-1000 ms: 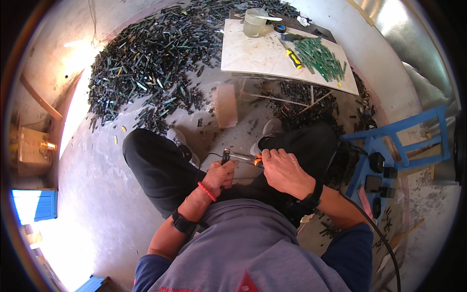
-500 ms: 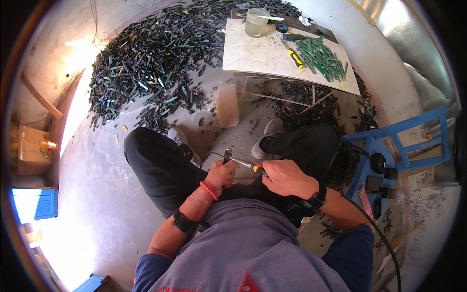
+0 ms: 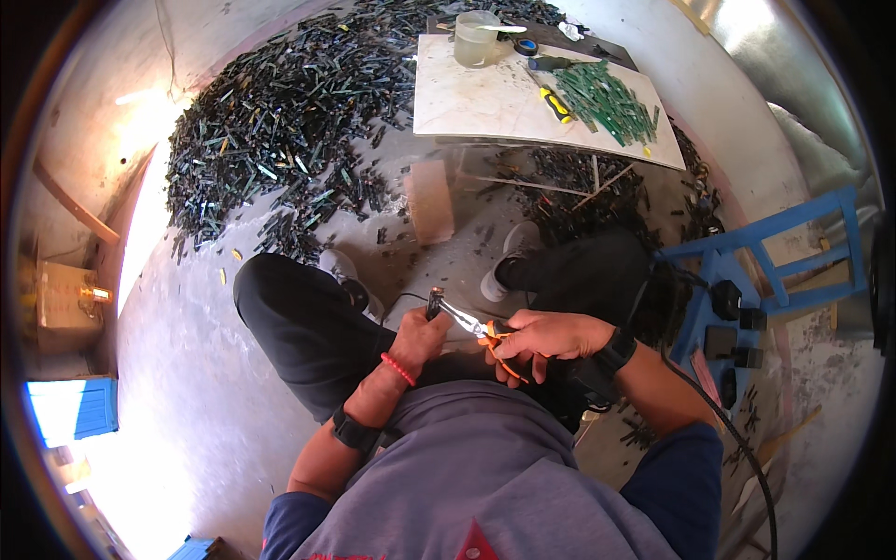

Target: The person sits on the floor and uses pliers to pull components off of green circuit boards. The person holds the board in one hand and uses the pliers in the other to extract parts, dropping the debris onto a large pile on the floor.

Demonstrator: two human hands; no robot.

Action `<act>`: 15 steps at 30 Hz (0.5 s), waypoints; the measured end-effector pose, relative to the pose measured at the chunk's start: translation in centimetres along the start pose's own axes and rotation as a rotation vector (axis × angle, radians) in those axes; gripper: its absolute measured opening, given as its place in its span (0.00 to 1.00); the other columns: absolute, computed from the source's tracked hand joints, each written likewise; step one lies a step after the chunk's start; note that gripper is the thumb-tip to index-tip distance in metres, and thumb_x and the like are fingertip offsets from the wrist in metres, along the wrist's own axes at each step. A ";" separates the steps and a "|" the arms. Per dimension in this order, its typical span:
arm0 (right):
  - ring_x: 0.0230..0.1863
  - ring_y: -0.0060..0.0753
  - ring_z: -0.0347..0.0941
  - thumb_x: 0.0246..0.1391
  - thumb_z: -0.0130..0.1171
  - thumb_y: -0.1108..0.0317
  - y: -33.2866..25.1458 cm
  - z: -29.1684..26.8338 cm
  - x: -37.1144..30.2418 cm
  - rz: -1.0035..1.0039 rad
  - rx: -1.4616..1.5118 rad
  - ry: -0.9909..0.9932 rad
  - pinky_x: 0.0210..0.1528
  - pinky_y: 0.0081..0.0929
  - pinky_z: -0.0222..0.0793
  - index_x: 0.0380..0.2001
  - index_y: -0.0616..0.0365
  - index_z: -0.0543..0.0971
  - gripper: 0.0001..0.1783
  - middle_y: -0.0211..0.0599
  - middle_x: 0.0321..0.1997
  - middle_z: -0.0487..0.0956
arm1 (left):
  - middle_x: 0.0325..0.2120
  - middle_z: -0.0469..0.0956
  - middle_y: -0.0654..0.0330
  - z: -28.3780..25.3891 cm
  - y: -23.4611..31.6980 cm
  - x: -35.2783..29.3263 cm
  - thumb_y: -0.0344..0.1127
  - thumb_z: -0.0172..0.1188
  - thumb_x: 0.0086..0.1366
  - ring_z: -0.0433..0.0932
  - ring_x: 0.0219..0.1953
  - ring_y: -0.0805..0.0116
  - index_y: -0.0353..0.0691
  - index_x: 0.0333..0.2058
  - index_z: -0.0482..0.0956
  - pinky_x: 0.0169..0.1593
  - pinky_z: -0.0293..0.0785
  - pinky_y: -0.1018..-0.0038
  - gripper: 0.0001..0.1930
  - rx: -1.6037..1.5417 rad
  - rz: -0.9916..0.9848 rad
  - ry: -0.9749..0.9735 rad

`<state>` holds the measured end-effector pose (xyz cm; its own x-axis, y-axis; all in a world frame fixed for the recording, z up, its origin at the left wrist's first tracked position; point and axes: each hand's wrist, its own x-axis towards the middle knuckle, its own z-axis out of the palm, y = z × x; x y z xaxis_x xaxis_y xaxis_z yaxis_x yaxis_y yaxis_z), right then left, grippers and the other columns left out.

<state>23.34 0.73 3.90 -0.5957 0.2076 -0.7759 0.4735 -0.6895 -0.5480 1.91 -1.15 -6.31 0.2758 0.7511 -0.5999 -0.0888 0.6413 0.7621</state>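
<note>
My left hand [image 3: 417,340] is closed around a small dark strip-shaped piece [image 3: 435,301], whose upper end sticks up above the fingers. In my right hand [image 3: 558,336] is a pair of long-nose pliers [image 3: 467,322] with orange and black handles. The handles are spread, with fingers around the lower one. The metal jaws point left, and their tips meet the piece near its top; whether they grip it is too small to tell. Both hands are held over my lap, between the knees.
A large heap of dark strips [image 3: 280,140] covers the floor ahead and left. The low white-topped table [image 3: 485,107] bears a cup of liquid [image 3: 475,42], tape [image 3: 526,47], a yellow-black screwdriver [image 3: 555,105] and green strips [image 3: 607,103]. A blue chair [image 3: 747,252] holding black blocks lies at right.
My right hand has turned, and the pliers' handles have spread apart, showing the orange grips. The jaws remain by the piece's top. My left hand keeps its hold.
</note>
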 end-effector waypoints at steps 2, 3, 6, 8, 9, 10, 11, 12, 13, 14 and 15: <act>0.31 0.26 0.76 0.56 0.49 0.59 0.4 0.0 0.0 0.000 0.044 -0.009 0.23 0.19 0.68 0.40 0.65 0.71 0.18 0.39 0.32 0.78 | 0.10 0.63 0.68 0.2 -0.1 0.0 0.35 0.53 0.58 0.60 0.11 0.79 0.39 0.15 0.66 0.15 0.54 0.78 0.14 0.026 0.005 0.014; 0.32 0.26 0.76 0.56 0.49 0.59 0.5 0.0 0.2 -0.004 0.055 -0.012 0.23 0.19 0.68 0.40 0.64 0.71 0.17 0.39 0.32 0.78 | 0.10 0.62 0.69 0.3 0.0 -0.1 0.35 0.53 0.58 0.60 0.11 0.79 0.39 0.15 0.66 0.15 0.54 0.78 0.14 0.039 0.013 0.021; 0.32 0.25 0.76 0.57 0.48 0.59 0.9 -0.1 0.6 -0.010 0.079 -0.029 0.23 0.18 0.68 0.39 0.64 0.71 0.17 0.39 0.32 0.78 | 0.10 0.63 0.68 0.2 0.1 0.0 0.35 0.52 0.57 0.61 0.12 0.79 0.37 0.16 0.67 0.16 0.55 0.77 0.13 0.106 0.035 0.025; 0.32 0.25 0.76 0.57 0.48 0.59 1.1 -0.1 0.8 -0.010 0.098 -0.037 0.23 0.18 0.67 0.39 0.64 0.71 0.17 0.39 0.32 0.78 | 0.10 0.64 0.67 0.1 -0.1 0.1 0.34 0.52 0.56 0.61 0.14 0.79 0.36 0.16 0.68 0.17 0.56 0.75 0.13 0.174 0.071 0.042; 0.32 0.25 0.76 0.57 0.48 0.59 1.2 -0.2 0.8 -0.008 0.109 -0.039 0.23 0.18 0.67 0.39 0.64 0.71 0.17 0.39 0.32 0.78 | 0.10 0.64 0.67 0.0 -0.4 0.3 0.34 0.52 0.56 0.61 0.15 0.79 0.34 0.16 0.68 0.17 0.57 0.74 0.13 0.212 0.099 0.061; 0.32 0.25 0.76 0.57 0.48 0.59 1.2 -0.2 0.9 -0.006 0.119 -0.042 0.23 0.18 0.67 0.39 0.64 0.71 0.17 0.39 0.32 0.78 | 0.10 0.64 0.66 0.0 -0.6 0.4 0.34 0.52 0.55 0.61 0.15 0.79 0.33 0.16 0.68 0.18 0.58 0.74 0.13 0.250 0.127 0.080; 0.32 0.26 0.77 0.57 0.48 0.59 1.3 -0.2 1.0 -0.010 0.127 -0.048 0.22 0.18 0.67 0.39 0.64 0.71 0.17 0.39 0.32 0.78 | 0.10 0.65 0.66 0.0 -0.6 0.4 0.34 0.52 0.55 0.62 0.16 0.79 0.33 0.16 0.68 0.19 0.58 0.73 0.13 0.306 0.156 0.106; 0.32 0.26 0.77 0.57 0.48 0.59 1.5 -0.3 1.2 -0.013 0.136 -0.053 0.22 0.18 0.67 0.39 0.64 0.71 0.17 0.39 0.32 0.78 | 0.11 0.65 0.65 0.2 -0.4 0.4 0.34 0.52 0.55 0.62 0.16 0.79 0.32 0.17 0.68 0.19 0.59 0.72 0.13 0.363 0.184 0.131; 0.32 0.26 0.77 0.57 0.47 0.59 1.6 -0.4 1.3 -0.016 0.145 -0.059 0.22 0.18 0.67 0.39 0.64 0.71 0.17 0.39 0.32 0.78 | 0.11 0.65 0.65 0.3 -0.3 0.4 0.33 0.53 0.55 0.62 0.17 0.78 0.31 0.17 0.68 0.20 0.59 0.72 0.12 0.420 0.212 0.157; 0.32 0.27 0.77 0.57 0.48 0.59 1.6 -0.3 1.2 -0.013 0.141 -0.061 0.22 0.18 0.67 0.39 0.65 0.71 0.17 0.40 0.32 0.78 | 0.11 0.65 0.65 0.3 -0.4 0.5 0.33 0.53 0.55 0.62 0.17 0.79 0.31 0.17 0.68 0.19 0.59 0.72 0.13 0.414 0.227 0.154; 0.32 0.27 0.77 0.57 0.48 0.59 1.3 -0.3 1.0 -0.012 0.137 -0.062 0.22 0.18 0.67 0.39 0.65 0.71 0.18 0.40 0.32 0.78 | 0.11 0.65 0.65 0.3 -0.4 0.5 0.33 0.53 0.55 0.62 0.17 0.79 0.31 0.16 0.68 0.19 0.59 0.72 0.13 0.409 0.244 0.153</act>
<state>23.57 0.22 2.30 -0.6420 0.1757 -0.7463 0.3757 -0.7764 -0.5060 2.41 -1.12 -6.85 0.1479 0.9055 -0.3977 0.2578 0.3530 0.8994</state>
